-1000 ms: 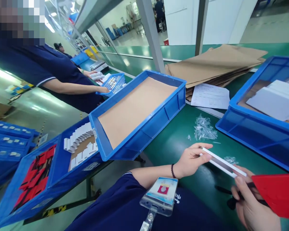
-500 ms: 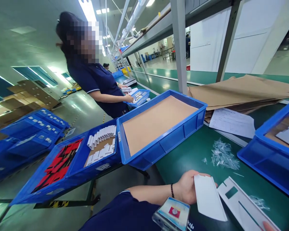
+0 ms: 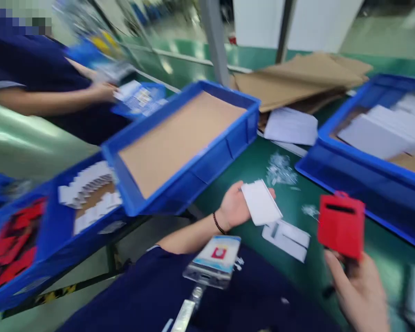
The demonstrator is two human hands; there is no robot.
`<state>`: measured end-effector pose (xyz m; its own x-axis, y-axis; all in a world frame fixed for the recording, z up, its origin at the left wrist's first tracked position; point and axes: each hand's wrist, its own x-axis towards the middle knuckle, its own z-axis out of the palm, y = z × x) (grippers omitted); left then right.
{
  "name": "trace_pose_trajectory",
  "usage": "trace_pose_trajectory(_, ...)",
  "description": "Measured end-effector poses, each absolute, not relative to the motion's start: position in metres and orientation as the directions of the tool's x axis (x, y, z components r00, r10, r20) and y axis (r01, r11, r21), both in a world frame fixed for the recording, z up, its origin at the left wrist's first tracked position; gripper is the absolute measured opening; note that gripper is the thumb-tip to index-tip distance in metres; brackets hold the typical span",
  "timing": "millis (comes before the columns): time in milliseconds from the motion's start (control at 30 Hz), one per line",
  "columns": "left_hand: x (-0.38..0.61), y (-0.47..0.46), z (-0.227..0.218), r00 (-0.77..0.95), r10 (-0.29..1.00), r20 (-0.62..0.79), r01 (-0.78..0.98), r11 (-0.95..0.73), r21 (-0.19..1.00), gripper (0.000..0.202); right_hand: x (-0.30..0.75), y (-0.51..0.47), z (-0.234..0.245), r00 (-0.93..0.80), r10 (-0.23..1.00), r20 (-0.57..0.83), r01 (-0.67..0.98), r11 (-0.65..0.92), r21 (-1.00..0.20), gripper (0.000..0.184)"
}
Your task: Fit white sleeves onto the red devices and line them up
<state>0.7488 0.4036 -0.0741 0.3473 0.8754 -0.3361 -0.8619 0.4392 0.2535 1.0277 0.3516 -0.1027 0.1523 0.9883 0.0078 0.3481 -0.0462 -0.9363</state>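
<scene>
My left hand point(image 3: 234, 207) holds a plain white panel point(image 3: 262, 205), palm up, with its fingers mostly hidden beneath it. A second white panel point(image 3: 290, 240) with slots lies on the green table just below, apart from both hands. At the right, my right hand point(image 3: 361, 288) grips a flat red plate point(image 3: 341, 230) with a dark slot near its top. Something dark sits under the plate by my fingers, too blurred to name. Small clear plastic pieces point(image 3: 280, 169) lie in a heap beyond my left hand, with a smaller cluster point(image 3: 310, 210) nearer my right hand.
A blue crate point(image 3: 207, 177) lined with brown card stands ahead. Another blue crate point(image 3: 373, 193) at the right holds white panels. Brown paper sheets point(image 3: 297, 80) and a written sheet point(image 3: 290, 127) lie behind. Left are crates of white parts point(image 3: 90, 182) and red parts point(image 3: 17, 240). A co-worker point(image 3: 38, 83) handles parts.
The view has swung right and down. My right hand has let go of the slotted panel, now on the table, and holds the red plate. My left hand still has the plain panel.
</scene>
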Motion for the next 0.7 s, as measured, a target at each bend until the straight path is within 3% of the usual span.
trace_pose_trajectory(133,0.779,0.419,-0.075,0.321,0.832,-0.452,-0.874,0.444,0.196,0.083,1.013,0.350,-0.072,0.200,0.980,-0.020,0.197,-0.060,-0.978,0.062)
trace_pose_trajectory(300,0.817,0.419,-0.072,0.394,0.792,-0.467,-0.831,0.524,0.187,0.084,0.985,0.365,-0.065,0.049,0.995,0.084,0.108,0.079,-0.991,0.058)
trace_pose_trajectory(400,0.829,0.418,-0.070,0.409,0.823,-0.394,-0.820,0.521,0.238,0.077,0.978,0.367,-0.070,-0.027,0.979,0.200,0.355,0.197,-0.914,0.050)
trace_pose_trajectory(533,0.838,0.414,-0.072,0.377,0.865,-0.330,-0.815,0.479,0.326,0.085,0.976,0.369,-0.070,-0.129,0.895,0.427,0.666,0.397,-0.632,0.034)
trace_pose_trajectory(600,0.841,0.411,-0.077,0.401,0.860,-0.315,-0.788,0.499,0.360,0.089,0.976,0.371,-0.066,-0.184,0.882,0.434,0.729,0.419,-0.542,0.033)
trace_pose_trajectory(700,0.842,0.409,-0.085,0.446,0.832,-0.328,-0.743,0.549,0.383,0.092,0.976,0.372,-0.061,-0.239,0.912,0.333,0.808,0.377,-0.452,0.034)
